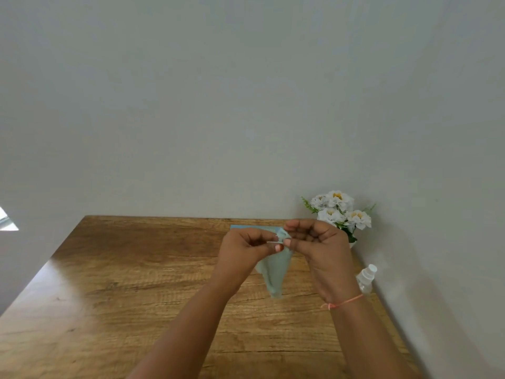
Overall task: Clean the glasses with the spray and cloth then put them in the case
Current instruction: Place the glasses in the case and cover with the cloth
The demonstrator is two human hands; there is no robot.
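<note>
My left hand (246, 247) and my right hand (317, 242) meet fingertip to fingertip above the wooden table (136, 283). My right hand pinches the bunched top of a pale green cloth (274, 272), and the rest of the cloth hangs down between my wrists. My left hand's fingers are closed on a thin pale edge that looks like the glasses (271, 242); the cloth and my fingers hide most of them. A light blue flat thing, probably the case (246, 227), lies on the table just behind my hands. The clear spray bottle (366, 277) stands to the right of my right wrist.
White artificial flowers (338, 212) in a pot stand at the table's back right corner against the wall. The wall runs close along the table's right and far edges. The table's left edge slants away at the left.
</note>
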